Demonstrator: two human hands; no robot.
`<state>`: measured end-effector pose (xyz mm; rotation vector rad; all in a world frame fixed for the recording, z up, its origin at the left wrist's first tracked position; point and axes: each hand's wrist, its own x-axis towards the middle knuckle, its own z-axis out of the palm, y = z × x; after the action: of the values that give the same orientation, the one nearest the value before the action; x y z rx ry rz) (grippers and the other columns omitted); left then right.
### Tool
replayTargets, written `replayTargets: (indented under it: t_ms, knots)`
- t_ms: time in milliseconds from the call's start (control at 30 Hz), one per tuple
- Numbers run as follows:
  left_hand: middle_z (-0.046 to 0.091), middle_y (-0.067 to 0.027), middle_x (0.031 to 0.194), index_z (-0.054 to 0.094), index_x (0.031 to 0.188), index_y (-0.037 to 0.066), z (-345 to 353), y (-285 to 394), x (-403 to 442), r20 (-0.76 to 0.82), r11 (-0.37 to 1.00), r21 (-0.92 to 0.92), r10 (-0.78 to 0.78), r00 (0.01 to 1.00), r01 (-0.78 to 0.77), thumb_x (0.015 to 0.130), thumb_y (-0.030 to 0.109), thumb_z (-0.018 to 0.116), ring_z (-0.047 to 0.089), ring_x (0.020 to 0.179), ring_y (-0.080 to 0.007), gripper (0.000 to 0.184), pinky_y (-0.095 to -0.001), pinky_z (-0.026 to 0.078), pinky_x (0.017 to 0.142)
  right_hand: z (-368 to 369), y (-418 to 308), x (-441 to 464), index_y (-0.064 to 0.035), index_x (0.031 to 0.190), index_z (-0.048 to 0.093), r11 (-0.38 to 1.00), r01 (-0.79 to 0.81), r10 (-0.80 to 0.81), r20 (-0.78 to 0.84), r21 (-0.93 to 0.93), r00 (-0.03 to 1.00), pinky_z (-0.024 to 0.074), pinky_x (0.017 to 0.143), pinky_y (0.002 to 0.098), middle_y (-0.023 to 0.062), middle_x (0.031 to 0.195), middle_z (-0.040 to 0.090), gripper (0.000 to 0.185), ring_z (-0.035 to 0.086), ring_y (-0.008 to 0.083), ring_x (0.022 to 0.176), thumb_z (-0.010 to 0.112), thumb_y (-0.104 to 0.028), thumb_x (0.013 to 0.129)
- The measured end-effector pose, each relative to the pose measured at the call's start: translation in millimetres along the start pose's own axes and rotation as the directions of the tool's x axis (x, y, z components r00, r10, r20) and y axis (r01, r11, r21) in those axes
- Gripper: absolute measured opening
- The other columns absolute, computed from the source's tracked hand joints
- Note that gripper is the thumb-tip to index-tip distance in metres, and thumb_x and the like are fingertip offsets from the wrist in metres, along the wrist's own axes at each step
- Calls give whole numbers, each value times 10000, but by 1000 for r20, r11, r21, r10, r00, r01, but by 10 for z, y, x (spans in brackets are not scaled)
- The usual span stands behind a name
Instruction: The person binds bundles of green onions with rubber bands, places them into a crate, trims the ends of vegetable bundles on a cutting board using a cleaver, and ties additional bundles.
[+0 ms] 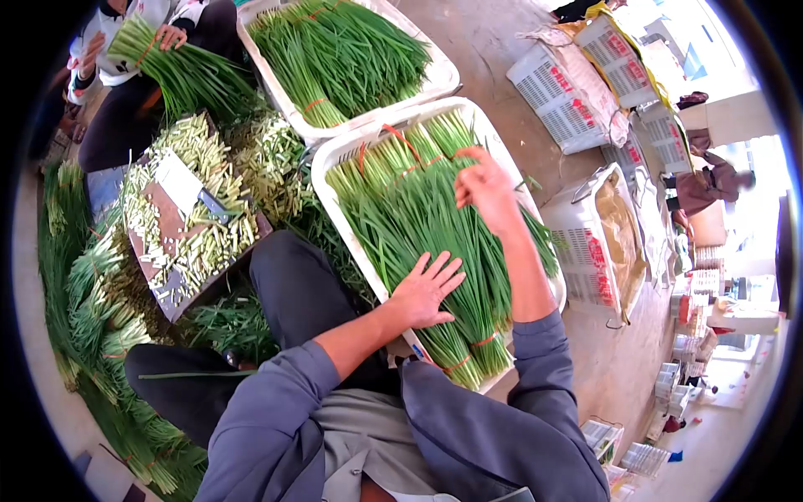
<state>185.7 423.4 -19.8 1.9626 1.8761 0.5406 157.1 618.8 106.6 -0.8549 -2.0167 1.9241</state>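
Observation:
My left hand (428, 293) lies with spread fingers on bundles of garlic chives (418, 209) in a white plastic crate (324, 171) before me. Orange-red bands tie the bundles; their pale stem ends point to both ends of the crate. Over the crate's far right part is my right hand (485, 188), its fingers partly bent and apart, with nothing visible in them. Whether its fingertips touch the chives I cannot tell. A cleaver (186, 186) rests on a board (171, 297) strewn with cut stem ends, left of the crate.
A second crate (452, 74) full of chives adjoins mine. At upper left another person's hand (170, 37) holds a chive bundle (180, 71). Several bundles (104, 284) are heaped at far left. Packed white crates (577, 243) stand to the right, with a person (707, 184) beyond.

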Motion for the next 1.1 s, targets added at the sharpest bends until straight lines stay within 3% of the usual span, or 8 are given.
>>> replayTargets:
  t_ms: [133,167,567,600,667,733,867,1100]
  knots:
    - [214,-127,1684,291,1604,123,14,-54,35,-17,1000,1,21,1000,-21,893,633,607,146,1564,-339,930,-576,98,1255,195,107,130,-10,1124,695,805,86,42,201,-587,979,575,698,340,152,849,694,238,693,221,753,528,-84,972]
    - [214,-127,1684,291,1604,123,24,-62,24,-17,1000,-5,11,1000,-11,893,633,607,146,1564,-339,930,-576,98,1255,213,287,221,22,997,720,678,318,-181,269,-662,946,562,772,418,212,902,706,191,706,338,837,606,-115,928]
    - [247,-131,1667,344,1583,100,100,-91,21,-119,996,-78,36,992,-46,803,590,718,172,1549,-354,995,-575,168,1232,362,1267,734,-16,912,710,319,450,-20,469,-834,883,556,691,487,180,799,700,171,681,388,720,684,-185,895]
    - [247,-131,1667,344,1583,100,107,-87,17,-116,996,-80,34,993,-44,803,590,718,172,1549,-354,995,-575,168,1232,368,1126,719,-16,912,710,322,450,-18,470,-833,883,556,691,487,180,799,700,171,681,388,720,684,-185,895]
    - [240,-129,1672,338,1586,97,115,-112,12,-118,996,-78,41,992,-51,809,599,709,167,1550,-356,997,-575,163,1233,432,541,653,-2,959,728,824,-59,101,45,-563,994,563,597,379,92,732,695,220,669,216,621,667,-211,932]
    - [232,-132,1676,333,1588,91,142,-102,4,-113,996,-74,36,993,-44,820,610,695,157,1552,-361,995,-576,156,1234,234,290,735,27,985,729,898,69,-67,21,-435,998,540,536,294,55,706,675,270,610,106,571,663,-232,951]
    - [239,-145,1669,325,1587,82,119,-120,43,-98,997,-43,57,994,-61,830,613,687,166,1545,-370,993,-578,161,1230,293,359,391,73,1032,704,857,6,211,363,-515,908,573,584,280,90,779,707,226,688,134,668,615,-129,983]
    - [253,-151,1661,348,1573,74,92,-120,15,-116,995,-78,56,992,-65,820,588,712,172,1542,-370,981,-581,164,1227,281,519,293,85,1081,709,833,98,93,314,-544,945,597,621,314,143,802,728,238,719,180,679,632,-87,936]
